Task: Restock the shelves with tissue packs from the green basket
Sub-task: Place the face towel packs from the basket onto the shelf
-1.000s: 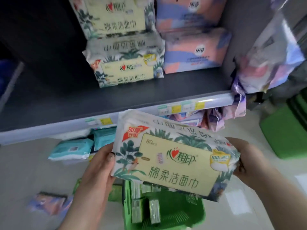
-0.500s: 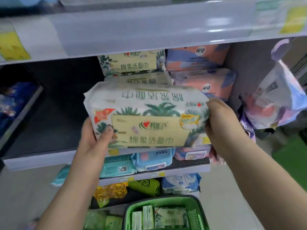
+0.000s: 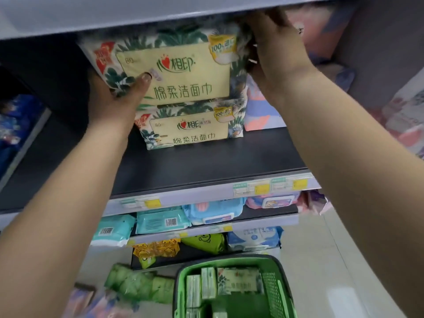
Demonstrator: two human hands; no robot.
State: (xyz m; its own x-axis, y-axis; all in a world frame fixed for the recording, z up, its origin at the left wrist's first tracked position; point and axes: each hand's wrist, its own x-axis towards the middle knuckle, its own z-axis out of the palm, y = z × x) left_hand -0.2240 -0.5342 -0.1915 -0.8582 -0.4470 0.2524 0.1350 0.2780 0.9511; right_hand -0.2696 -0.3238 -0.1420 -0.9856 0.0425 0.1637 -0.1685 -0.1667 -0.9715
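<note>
Left hand (image 3: 112,99) and right hand (image 3: 275,49) are gripping the tissue pack (image 3: 169,67) by its ends; likely for squaring it atop the shelved pack (image 3: 190,127).

I see a soft plastic tissue pack printed with green leaves and a pale yellow label panel (image 3: 174,65), label facing me, upright, stacked on an identical leaf-printed pack standing on the dark shelf board (image 3: 188,127). My left hand (image 3: 114,99) grips its lower left corner, thumb across the label; my right hand (image 3: 275,51) clasps its right end. Below on the floor stands the green plastic mesh basket (image 3: 273,292), holding more packs on edge (image 3: 208,283).
</note>
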